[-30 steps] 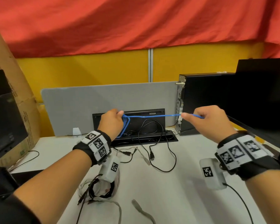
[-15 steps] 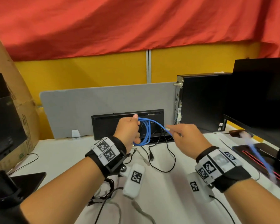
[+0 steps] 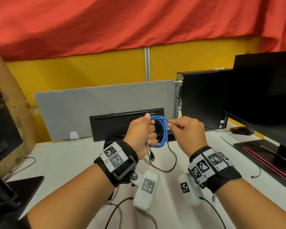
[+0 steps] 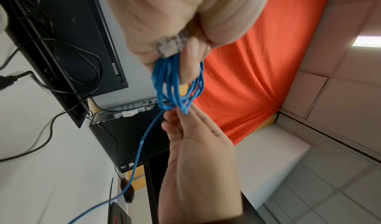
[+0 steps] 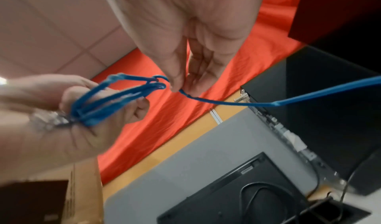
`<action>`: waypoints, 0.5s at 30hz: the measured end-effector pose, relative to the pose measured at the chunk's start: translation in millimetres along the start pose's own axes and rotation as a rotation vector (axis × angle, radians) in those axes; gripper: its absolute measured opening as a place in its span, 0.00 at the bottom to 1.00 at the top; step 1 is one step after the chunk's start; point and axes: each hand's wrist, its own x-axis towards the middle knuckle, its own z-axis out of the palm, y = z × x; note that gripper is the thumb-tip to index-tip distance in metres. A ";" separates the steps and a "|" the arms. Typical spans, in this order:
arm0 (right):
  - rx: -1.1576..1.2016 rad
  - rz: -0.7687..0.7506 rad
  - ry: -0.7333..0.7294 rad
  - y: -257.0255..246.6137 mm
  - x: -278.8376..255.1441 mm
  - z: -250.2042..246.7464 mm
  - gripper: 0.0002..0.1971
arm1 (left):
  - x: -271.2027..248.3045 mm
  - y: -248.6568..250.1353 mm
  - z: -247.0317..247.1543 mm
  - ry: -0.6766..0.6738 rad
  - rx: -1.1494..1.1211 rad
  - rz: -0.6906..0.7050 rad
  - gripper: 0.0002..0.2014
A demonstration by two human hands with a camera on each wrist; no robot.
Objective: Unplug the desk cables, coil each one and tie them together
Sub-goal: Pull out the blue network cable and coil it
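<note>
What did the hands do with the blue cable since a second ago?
The right hand swung in from far right to meet the left hand, laying the stretched blue cable onto the coil as another loop. The coil looks fuller now. Both hands also came lower and nearer the person. Unchanged: the left hand's grip on the coil, the right hand's pinch on the strand, the black cables on the desk.

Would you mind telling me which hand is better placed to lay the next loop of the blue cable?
The right hand: it pinches the free run of the blue cable beside the coil, while the left hand grips the coil itself.
</note>
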 end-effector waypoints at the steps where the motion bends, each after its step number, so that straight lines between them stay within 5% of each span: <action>1: 0.089 0.073 -0.018 -3.2 -0.5 0.1 0.06 | 0.2 -0.9 0.6 -0.014 -0.018 0.004 0.17; 7: 0.829 0.598 -0.143 -28.8 -2.5 -9.5 0.07 | 3.7 -9.2 1.2 -0.031 -0.066 0.072 0.17; 10: 0.747 0.570 -0.219 -34.2 -8.4 -9.8 0.03 | 5.6 -15.6 0.1 -0.041 -0.076 0.087 0.17; 15: 0.568 0.573 -0.139 -30.9 -9.2 -8.4 0.05 | 5.8 -25.4 -2.1 -0.065 -0.077 0.059 0.17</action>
